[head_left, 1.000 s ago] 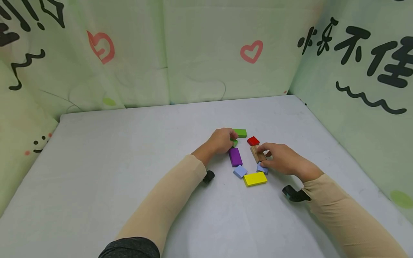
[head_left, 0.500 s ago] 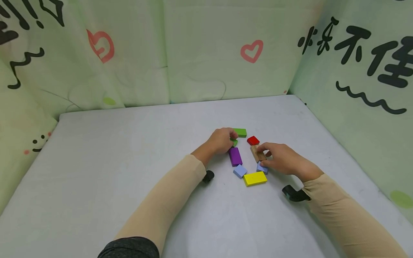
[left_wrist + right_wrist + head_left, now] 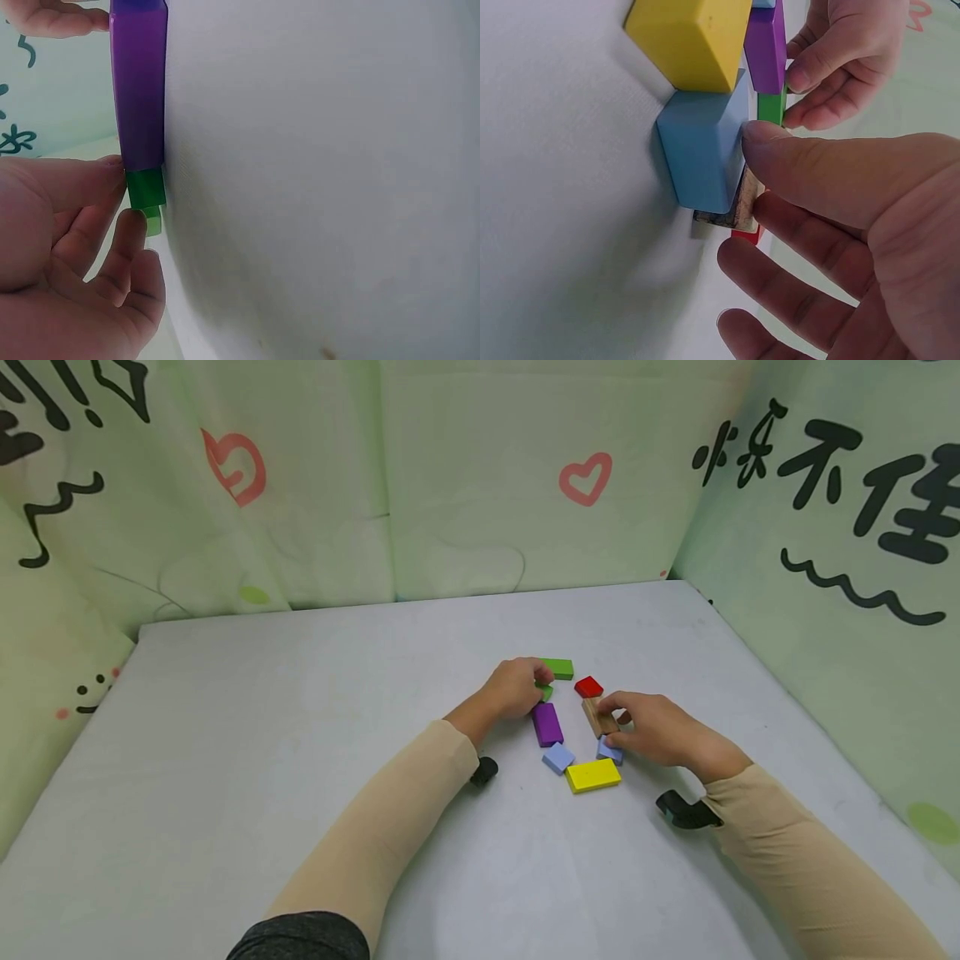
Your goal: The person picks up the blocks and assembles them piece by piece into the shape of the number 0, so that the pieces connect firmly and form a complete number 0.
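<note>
My left hand pinches a small green block at the far end of the purple block; its thumb lies where the two meet. A lighter green block lies just beyond. Opposite, my right hand has its thumb tip at the upper edge of a light blue block. The index fingertip touches the wooden block behind it, and the other fingers are loosely bent. A red block lies at the wooden block's far end.
Nearest me, a yellow block closes the ring of blocks, with a second light blue block at its left corner. All lie on a white table. Green printed cloth hangs along the back and sides.
</note>
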